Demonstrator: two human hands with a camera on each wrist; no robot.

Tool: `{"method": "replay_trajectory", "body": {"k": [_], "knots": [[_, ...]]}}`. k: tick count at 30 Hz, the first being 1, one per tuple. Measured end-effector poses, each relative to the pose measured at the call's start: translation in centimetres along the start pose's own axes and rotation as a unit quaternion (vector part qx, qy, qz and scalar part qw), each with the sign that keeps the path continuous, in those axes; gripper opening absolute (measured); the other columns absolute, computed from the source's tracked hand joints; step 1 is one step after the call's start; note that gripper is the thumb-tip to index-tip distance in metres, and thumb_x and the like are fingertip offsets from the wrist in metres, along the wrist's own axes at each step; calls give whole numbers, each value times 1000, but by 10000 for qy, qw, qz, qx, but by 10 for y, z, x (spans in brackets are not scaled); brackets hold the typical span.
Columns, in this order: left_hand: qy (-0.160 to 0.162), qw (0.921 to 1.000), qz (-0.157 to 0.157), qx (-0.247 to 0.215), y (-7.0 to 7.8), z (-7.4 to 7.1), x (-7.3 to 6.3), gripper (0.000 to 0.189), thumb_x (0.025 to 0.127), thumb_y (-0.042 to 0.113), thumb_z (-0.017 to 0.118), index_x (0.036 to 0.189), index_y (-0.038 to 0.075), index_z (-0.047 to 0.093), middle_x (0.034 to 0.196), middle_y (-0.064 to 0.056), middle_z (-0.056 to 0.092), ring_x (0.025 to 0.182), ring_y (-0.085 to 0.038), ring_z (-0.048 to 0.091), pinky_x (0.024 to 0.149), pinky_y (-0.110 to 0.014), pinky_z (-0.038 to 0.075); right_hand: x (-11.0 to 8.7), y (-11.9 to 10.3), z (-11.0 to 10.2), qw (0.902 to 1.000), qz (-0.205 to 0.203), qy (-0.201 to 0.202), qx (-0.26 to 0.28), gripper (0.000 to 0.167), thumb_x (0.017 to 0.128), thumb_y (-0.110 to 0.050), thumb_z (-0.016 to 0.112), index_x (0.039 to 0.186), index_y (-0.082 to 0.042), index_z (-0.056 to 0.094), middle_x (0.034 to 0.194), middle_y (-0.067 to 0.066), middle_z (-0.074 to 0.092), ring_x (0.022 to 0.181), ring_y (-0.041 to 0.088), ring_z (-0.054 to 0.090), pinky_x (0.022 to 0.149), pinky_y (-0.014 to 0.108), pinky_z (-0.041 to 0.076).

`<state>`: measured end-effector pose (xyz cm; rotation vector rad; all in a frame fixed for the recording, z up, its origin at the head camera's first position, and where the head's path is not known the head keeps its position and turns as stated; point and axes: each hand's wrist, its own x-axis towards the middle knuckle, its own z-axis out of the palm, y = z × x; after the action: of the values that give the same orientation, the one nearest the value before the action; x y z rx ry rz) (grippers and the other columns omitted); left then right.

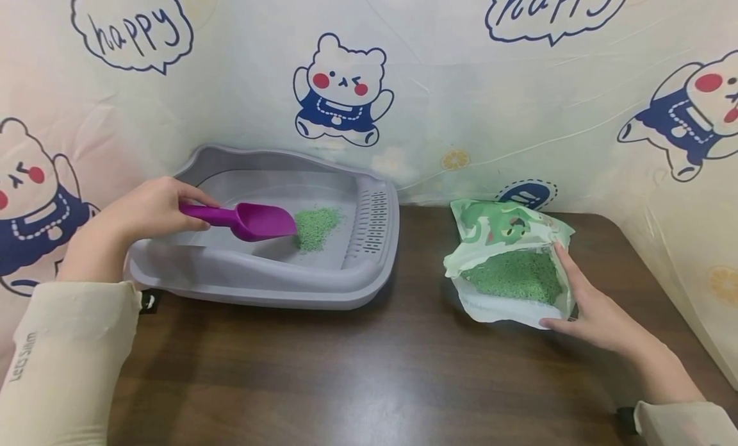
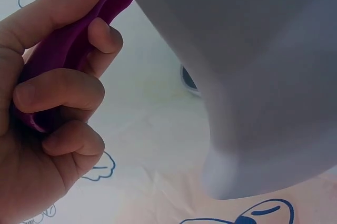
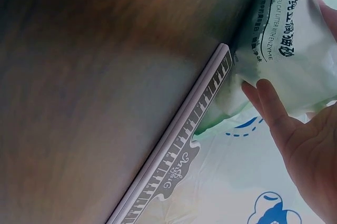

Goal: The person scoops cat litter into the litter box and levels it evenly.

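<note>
In the head view my left hand (image 1: 152, 207) grips the handle of a purple scoop (image 1: 262, 222) over a grey litter box (image 1: 311, 289). The fingers curl round that handle (image 2: 63, 50) in the left wrist view. Its tip overlaps the edge of a small heap of green cat litter (image 1: 317, 228) on the box floor. My right hand (image 1: 599, 318) rests against the right side of an opened cat litter bag (image 1: 496, 308), thumb by the front rim and forefinger along the upper side. Extended fingers (image 3: 271, 103) touch the bag in the right wrist view. Green litter (image 1: 516, 276) shows through its mouth.
Both containers stand on a dark brown wooden table (image 1: 357, 375), the box left and the bag right. Behind them hangs a pale cloth (image 1: 242, 81) printed with bears. A piano-key-patterned strip (image 3: 179, 139) lies beside the bag in the right wrist view.
</note>
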<state>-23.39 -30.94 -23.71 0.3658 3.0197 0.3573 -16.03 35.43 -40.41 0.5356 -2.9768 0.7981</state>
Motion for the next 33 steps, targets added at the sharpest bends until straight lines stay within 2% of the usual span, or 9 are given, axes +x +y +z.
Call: {"method": "replay_trajectory", "body": {"k": [5,8,11,13,14,15,18,21,33], "knots": [[175,9998,38,-13,3,1,-3,37,80,12,80,116,9,74,79,-3,68,65,-17,50,57,-30,38,0,1,1,10000,-36,23,-27,134,71,-33,89,160,-20,-10,161,31,14,120,56,47,83,62,47],[288,9995,87,-39,7,4,-4,35,80,12,79,115,10,75,79,-3,69,67,-18,50,57,-30,38,-1,2,1,9999,-88,55,22,132,72,-32,89,160,-21,-9,163,27,11,127,55,42,97,34,47],[404,9991,112,-64,10,7,-5,34,81,13,78,115,11,75,76,-2,68,65,-18,49,56,-30,38,-1,4,3,9997,-188,90,112,132,72,-31,89,160,-22,-8,164,26,10,129,55,40,96,3,28],[500,9987,104,-69,12,9,-6,33,81,13,78,114,12,75,75,-2,67,63,-18,49,55,-30,38,-2,4,3,9995,-248,111,183,131,72,-30,89,160,-21,-8,164,26,10,129,55,39,90,-5,16],[553,9984,111,-78,13,11,-6,33,81,14,78,115,12,75,73,-2,66,62,-18,48,54,-30,37,-2,4,3,9995,-250,122,160,132,72,-30,89,160,-21,-8,164,26,10,128,55,40,90,-4,19],[620,9980,128,-76,14,12,-6,34,81,15,78,115,12,75,72,-2,66,61,-18,48,53,-30,37,-2,4,3,9996,-239,133,110,132,72,-31,90,160,-20,-8,164,26,11,127,55,41,93,1,28],[823,9964,191,-81,18,17,-6,35,82,17,78,116,14,74,71,-1,65,59,-17,48,52,-30,37,-2,2,2,9998,-132,125,9,132,72,-31,90,160,-20,-8,163,28,12,125,56,44,95,32,48],[949,9951,266,-66,21,23,-7,35,82,18,78,117,15,74,69,0,65,57,-16,47,53,-30,36,-1,0,1,9999,-50,117,-85,133,72,-33,89,160,-20,-9,162,30,15,122,55,47,83,62,47],[1164,9918,506,-159,42,31,-15,38,81,17,80,119,17,73,80,-3,70,67,-18,50,56,-29,38,-1,1,1,9996,-160,157,-152,134,71,-32,90,160,-18,-8,159,32,19,118,54,51,82,62,47]]}}
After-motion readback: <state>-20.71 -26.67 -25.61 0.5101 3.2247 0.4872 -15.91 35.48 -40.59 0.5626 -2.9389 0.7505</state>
